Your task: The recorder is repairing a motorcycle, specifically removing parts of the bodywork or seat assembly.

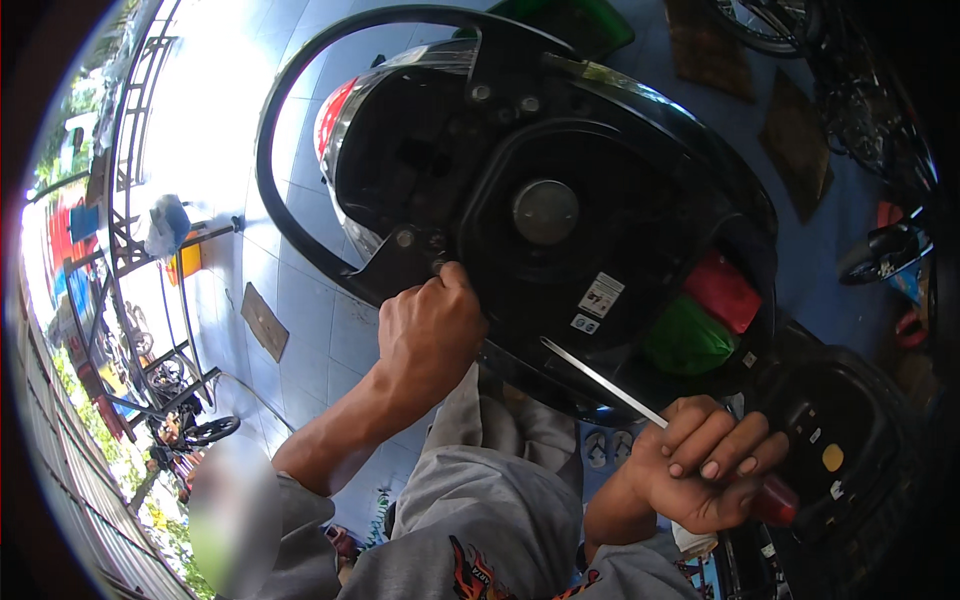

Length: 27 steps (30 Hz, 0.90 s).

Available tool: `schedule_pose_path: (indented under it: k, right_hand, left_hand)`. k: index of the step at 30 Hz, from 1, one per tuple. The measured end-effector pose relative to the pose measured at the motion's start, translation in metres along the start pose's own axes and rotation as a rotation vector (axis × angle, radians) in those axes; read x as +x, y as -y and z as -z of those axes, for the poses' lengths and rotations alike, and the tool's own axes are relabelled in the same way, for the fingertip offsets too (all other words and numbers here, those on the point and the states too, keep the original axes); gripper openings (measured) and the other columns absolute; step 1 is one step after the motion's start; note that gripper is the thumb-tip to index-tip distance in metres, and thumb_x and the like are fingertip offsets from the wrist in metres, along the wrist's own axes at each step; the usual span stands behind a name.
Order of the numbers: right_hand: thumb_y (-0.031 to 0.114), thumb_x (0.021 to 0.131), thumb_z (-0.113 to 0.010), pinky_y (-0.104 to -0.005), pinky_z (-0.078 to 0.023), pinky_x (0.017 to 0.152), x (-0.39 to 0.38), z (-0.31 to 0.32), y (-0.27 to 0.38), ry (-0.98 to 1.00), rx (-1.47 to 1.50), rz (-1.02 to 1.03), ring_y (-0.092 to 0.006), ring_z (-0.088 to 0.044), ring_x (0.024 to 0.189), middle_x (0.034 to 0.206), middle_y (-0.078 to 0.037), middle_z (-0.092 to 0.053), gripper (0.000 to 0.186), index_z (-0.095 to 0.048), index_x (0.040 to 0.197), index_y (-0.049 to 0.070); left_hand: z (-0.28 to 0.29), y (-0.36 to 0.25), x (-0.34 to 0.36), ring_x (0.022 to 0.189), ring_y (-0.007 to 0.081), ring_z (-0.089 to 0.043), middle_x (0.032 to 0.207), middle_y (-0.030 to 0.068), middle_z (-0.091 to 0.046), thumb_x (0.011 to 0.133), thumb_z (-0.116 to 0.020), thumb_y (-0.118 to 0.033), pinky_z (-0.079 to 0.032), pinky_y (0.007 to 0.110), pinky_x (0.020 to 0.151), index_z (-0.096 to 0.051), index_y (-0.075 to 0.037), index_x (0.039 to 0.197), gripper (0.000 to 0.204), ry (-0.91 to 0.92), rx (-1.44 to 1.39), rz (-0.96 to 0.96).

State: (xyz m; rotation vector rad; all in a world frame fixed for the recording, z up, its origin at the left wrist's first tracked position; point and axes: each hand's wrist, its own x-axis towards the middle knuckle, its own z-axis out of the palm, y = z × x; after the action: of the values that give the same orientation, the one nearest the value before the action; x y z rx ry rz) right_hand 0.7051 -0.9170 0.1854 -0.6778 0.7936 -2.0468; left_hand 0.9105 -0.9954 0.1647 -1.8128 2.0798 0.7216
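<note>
My left hand [430, 325] is closed, fingertips at a bolt on the lower bracket of the black grab rail [268, 130]; what they hold is hidden. The rail lies on the rear of a black scooter body [390, 150] with a round silver cap [545, 210] and several bolts. In my right hand [700, 460] is a screwdriver [600, 385], its red handle inside my closed fingers and its shaft pointing up-left over the body. Red [722, 288] and green [688, 338] bags sit in a recess near it.
Other motorbikes [860, 140] stand at right, more [200, 430] beside a metal frame [135, 200] at left. Boards [265, 320] and a green tray [590, 22] lie on the tiled floor [300, 380]. Sandals [608, 448] are below the scooter.
</note>
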Motion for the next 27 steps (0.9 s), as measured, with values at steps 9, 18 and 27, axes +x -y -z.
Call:
schedule_pose_path:
  k: [9, 18, 27]
  right_hand:
    - [0.02, 0.092, -0.057, -0.0234, -0.032, 0.04, -0.006, 0.053, 0.044, -0.079, -0.029, 0.1, -0.0103, -0.042, 0.043, 0.072, -0.004, -0.047, 0.019, -0.042, 0.092, 0.009]
    - [0.016, 0.089, -0.056, -0.02, -0.029, 0.034, -0.015, 0.087, 0.062, -0.462, -0.201, -0.376, -0.0083, -0.041, 0.04, 0.079, -0.008, -0.054, 0.026, -0.049, 0.107, -0.002]
    - [0.014, 0.083, -0.069, -0.0316, -0.052, 0.061, -0.039, 0.101, -0.012, -0.097, -1.082, -0.409, -0.0177, -0.064, 0.059, 0.086, -0.013, -0.065, 0.049, -0.049, 0.125, -0.002]
  left_hand:
    - [-0.016, -0.024, -0.005, 0.063, 0.0386, -0.067, 0.066, 0.0225, -0.064, 0.076, -0.059, -0.007, -0.053, 0.046, 0.058, -0.054, 0.005, 0.083, 0.015, -0.114, 0.16, 0.111]
    - [0.0, -0.016, 0.0, 0.074, 0.0414, -0.067, 0.072, 0.0256, -0.065, 0.079, -0.062, -0.015, -0.053, 0.048, 0.069, -0.056, 0.006, 0.092, 0.026, -0.034, 0.193, 0.095]
    - [0.035, -0.024, 0.087, 0.089, 0.0372, -0.066, 0.093, 0.0253, -0.068, 0.087, -0.065, -0.033, -0.049, 0.042, 0.081, -0.067, 0.005, 0.102, 0.041, -0.232, -0.187, -0.07]
